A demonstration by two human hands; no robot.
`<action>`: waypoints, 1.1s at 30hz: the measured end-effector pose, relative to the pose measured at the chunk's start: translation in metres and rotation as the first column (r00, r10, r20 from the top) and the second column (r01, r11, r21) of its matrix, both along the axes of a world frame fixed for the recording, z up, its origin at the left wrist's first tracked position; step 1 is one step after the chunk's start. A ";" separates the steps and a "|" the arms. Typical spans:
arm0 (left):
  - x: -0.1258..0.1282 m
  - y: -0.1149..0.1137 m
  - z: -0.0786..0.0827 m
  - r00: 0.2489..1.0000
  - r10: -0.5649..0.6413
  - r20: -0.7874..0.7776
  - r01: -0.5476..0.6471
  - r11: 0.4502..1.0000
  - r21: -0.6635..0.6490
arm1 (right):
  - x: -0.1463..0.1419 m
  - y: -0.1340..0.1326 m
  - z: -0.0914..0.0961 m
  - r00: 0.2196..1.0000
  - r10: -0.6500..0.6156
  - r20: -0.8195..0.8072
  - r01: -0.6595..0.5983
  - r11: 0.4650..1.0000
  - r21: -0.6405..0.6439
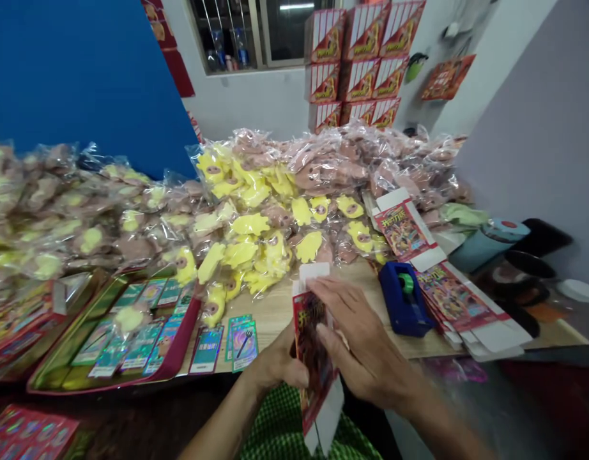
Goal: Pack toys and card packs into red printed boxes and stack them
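Observation:
A red printed cardboard box (313, 348) stands on end between my hands, with white flaps sticking out at its top and bottom. My left hand (281, 361) grips its left side, the thumb across the front. Against the right side and upper front lies my right hand (354, 335), its fingers stretched toward the top flap and its thumb over the printed face. Beyond the box, bagged yellow squishy toys (246, 249) cover the table. Shiny cards (244, 342) rest on the wood left of my hands.
To the right are a blue tape dispenser (404, 306), flat box blanks (457, 294) and a light blue bottle (490, 243). A gold-lined tray (59, 377) holding cards sits left. Bagged pink toys (323, 160) are heaped behind; stacked red cartons (361, 57) rise at the wall.

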State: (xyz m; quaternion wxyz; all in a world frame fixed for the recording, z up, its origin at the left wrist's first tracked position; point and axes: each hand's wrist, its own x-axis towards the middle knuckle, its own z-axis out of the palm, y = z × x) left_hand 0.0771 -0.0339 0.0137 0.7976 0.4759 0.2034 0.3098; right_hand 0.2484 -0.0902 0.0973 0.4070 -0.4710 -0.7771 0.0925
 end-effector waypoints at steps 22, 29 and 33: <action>-0.016 -0.008 -0.008 0.887 0.336 -0.318 -0.423 0.867 -0.265 | -0.016 0.024 -0.083 0.636 -0.367 -0.679 -0.103 0.832 -0.546; -0.016 -0.033 -0.023 0.726 0.633 -0.267 -0.625 0.770 0.127 | -0.013 -0.010 -0.102 0.771 -0.266 -0.578 -0.154 0.804 -0.575; -0.025 -0.045 -0.027 0.657 0.662 -0.360 -0.571 0.749 0.335 | -0.011 -0.017 -0.106 0.782 -0.224 -0.581 -0.194 0.799 -0.569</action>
